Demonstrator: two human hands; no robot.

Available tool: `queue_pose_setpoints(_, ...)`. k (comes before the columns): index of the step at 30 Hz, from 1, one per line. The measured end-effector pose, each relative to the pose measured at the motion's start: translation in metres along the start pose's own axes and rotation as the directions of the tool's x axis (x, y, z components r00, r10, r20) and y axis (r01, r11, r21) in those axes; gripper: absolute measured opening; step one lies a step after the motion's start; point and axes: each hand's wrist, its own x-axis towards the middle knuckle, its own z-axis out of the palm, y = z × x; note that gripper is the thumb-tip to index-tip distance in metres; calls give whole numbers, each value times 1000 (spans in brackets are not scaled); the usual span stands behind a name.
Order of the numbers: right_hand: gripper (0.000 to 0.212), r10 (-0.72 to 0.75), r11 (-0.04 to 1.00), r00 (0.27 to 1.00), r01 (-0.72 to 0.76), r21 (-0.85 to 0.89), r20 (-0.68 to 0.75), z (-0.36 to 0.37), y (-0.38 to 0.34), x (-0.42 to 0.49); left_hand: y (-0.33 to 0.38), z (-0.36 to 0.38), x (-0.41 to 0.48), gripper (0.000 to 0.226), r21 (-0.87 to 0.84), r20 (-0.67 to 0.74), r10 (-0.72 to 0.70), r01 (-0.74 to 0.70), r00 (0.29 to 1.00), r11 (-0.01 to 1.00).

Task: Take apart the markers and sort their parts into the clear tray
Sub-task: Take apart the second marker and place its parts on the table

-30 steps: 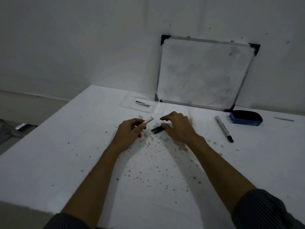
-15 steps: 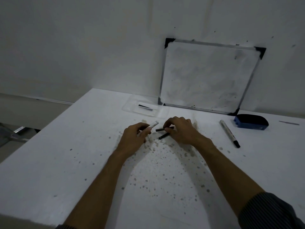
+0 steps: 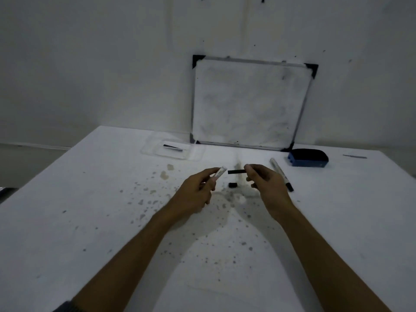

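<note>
Hands raised over the stained table (image 3: 67,199): left hand (image 3: 198,190) pinches the white barrel (image 3: 219,172), right hand (image 3: 267,183) the black ink stick (image 3: 236,171). Loosely pinched, that stick could drop before reaching the far tray (image 3: 148,147).

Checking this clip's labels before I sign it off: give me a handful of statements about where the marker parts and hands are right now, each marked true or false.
1. The left hand holds a pale marker barrel. True.
2. The right hand is empty. False: its fingers pinch a black rod-shaped part, held above the table.
3. The clear tray holds nothing. False: one thin dark part lies in it.
4. A whole marker lies on the table beside the right hand. True.
5. A small black piece sits on the table between the hands. True.
6. The blue eraser is inside the tray. False: it rests on the table by the whiteboard.
</note>
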Motion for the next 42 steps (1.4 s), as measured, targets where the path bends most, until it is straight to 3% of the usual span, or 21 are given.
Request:
queue_pose_setpoints(3,24,148,956,989,-142,255,-4,-16,11,1,11,14,15,36,-68,52,-65,68,997,995)
queue_pose_setpoints(6,37,234,847,972,-206,489,5,-19,22,5,13,27,16,37,-201,43,-106,113,993,973)
queue_pose_setpoints(10,35,251,798,966,-172,578,-59,-19,26,8,8,33,9,29,-184,52,-74,83,996,979)
queue_pose_setpoints(20,33,192,882,969,-101,461,-155,-11,37,13,5,38,10,27,-65,-19,-15,14,1000,998)
queue_pose_setpoints(26,35,134,955,976,-82,284,-169,-8,38,10,2,41,9,27,-3,-49,47,-47,998,999)
queue_pose_setpoints(31,40,-95,995,983,92,-26,-159,-5,33,0,-4,44,8,31,373,-71,350,-301,934,878)
queue_pose_setpoints(37,12,-195,981,969,190,-50,-150,6,25,-13,1,42,5,27,173,-104,231,-211,967,962)
queue_pose_setpoints(42,29,-345,900,937,346,-265,52,10,28,-17,6,37,5,31,-47,-123,71,-77,990,996)
